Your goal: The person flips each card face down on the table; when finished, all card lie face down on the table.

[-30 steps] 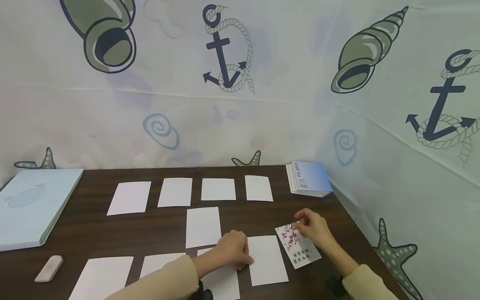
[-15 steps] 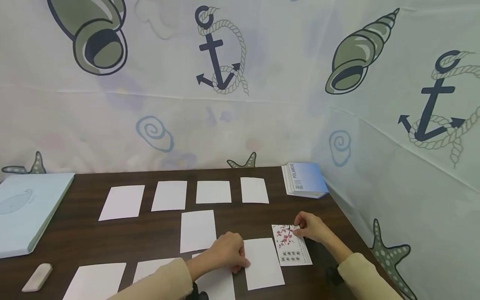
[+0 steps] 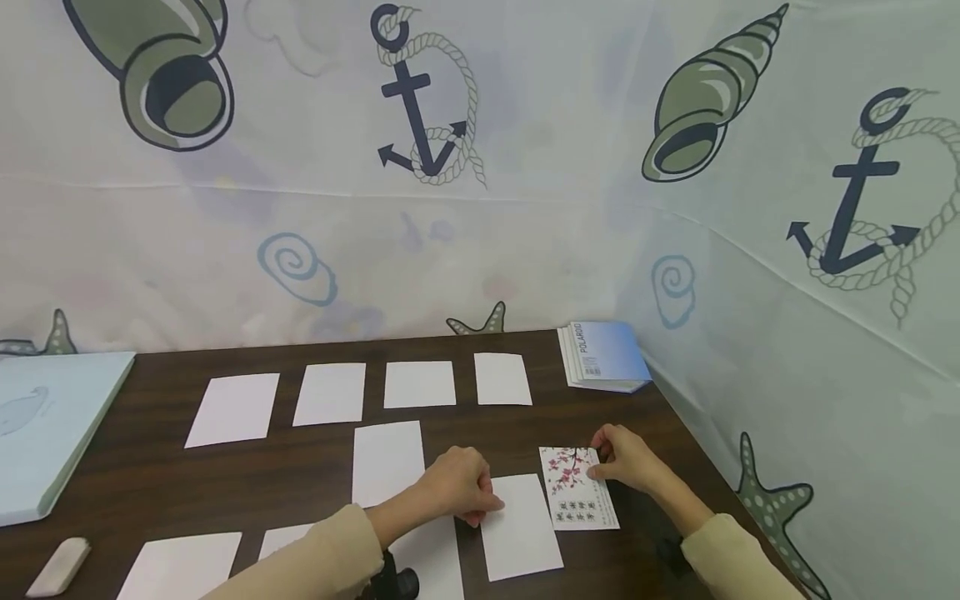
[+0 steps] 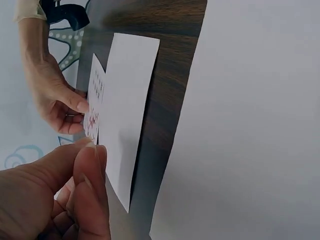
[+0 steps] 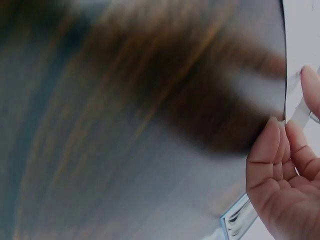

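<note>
A card with pink blossoms and dark characters point(image 3: 573, 493) lies at the right of the dark table in the head view. My right hand point(image 3: 632, 458) pinches it by its upper right edge, with the thumb on the printed face. Just left of it is a blank white card point(image 3: 522, 533). My left hand point(image 3: 459, 485) is over that card's upper left corner, fingers curled and thumb tip against the index finger. In the left wrist view, nothing shows between these fingertips point(image 4: 100, 152), which are in front of the white card point(image 4: 131, 90). Contact with it cannot be told.
Four-sided blank cards, such as this one point(image 3: 232, 408), lie in a back row and in front. A blue-covered stack point(image 3: 609, 354) is at the back right. A large pale blue block point(image 3: 60, 425) and a white eraser-like bar point(image 3: 58, 567) are at the left.
The blossom card has turned from slanted to nearly straight and come closer to the white card, my right hand keeping hold. My left hand has moved slightly up along the white card's edge.
</note>
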Available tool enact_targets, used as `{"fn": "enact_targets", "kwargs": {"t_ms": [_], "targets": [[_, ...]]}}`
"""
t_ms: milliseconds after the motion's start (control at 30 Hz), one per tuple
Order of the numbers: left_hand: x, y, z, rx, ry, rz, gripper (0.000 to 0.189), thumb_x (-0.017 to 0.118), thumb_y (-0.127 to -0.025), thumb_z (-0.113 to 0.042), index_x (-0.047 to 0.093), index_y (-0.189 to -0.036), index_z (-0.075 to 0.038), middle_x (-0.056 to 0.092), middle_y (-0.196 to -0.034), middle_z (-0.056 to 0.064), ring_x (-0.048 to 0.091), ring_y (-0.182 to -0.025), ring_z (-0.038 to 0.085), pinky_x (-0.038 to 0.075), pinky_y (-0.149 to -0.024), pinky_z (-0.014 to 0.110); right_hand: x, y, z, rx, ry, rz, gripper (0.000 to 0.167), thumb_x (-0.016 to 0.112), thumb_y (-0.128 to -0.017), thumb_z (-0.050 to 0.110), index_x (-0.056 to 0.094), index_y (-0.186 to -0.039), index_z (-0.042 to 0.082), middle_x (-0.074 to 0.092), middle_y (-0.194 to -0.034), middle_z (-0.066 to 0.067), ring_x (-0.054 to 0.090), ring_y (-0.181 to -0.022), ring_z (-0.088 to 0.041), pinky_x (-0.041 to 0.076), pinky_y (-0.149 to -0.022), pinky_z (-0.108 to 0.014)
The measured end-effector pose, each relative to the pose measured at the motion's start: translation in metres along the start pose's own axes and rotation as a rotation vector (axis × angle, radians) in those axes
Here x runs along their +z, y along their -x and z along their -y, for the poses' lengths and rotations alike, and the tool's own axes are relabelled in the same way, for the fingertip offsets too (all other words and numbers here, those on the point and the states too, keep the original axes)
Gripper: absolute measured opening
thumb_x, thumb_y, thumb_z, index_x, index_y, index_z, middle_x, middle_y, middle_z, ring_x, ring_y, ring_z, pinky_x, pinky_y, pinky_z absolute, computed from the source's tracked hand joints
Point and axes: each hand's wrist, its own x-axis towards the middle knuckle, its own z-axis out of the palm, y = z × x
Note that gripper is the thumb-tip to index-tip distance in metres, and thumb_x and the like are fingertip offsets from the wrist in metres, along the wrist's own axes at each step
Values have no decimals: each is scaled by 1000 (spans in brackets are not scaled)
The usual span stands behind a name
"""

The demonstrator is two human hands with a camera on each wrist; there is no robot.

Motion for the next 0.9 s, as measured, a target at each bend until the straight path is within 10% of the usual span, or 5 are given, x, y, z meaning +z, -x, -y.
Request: {"fn": "enact_targets", "kwargs": {"t_ms": [333, 533, 900], "targets": [[8, -38, -6, 39, 251, -76, 12, 73, -79, -7, 63, -81, 1, 64, -64, 3, 63, -54, 10, 52, -50, 21, -15, -5, -14, -87, -13, 21, 34, 73, -75, -3, 42, -87, 4, 48, -72, -2, 45, -64, -12, 39, -55, -23], [23, -69, -18, -60, 441, -91, 33, 69, -82, -2, 56, -110, 11, 62, -90, 14, 65, -78, 19, 57, -65, 29, -19, -8, -25, -232, -57, 35, 29, 69, -79, -3, 43, -89, 3, 43, -70, 1, 41, -61, -7, 37, -52, -20], [48, -91, -26, -143, 480, -181, 24, 70, -78, 2, 59, -98, 9, 63, -74, 8, 63, -62, 14, 55, -58, 25, -15, -7, -35, -259, -162, 12, 26, 66, -82, -3, 44, -93, 2, 45, -74, 0, 43, -64, -5, 38, -53, -20]]}}
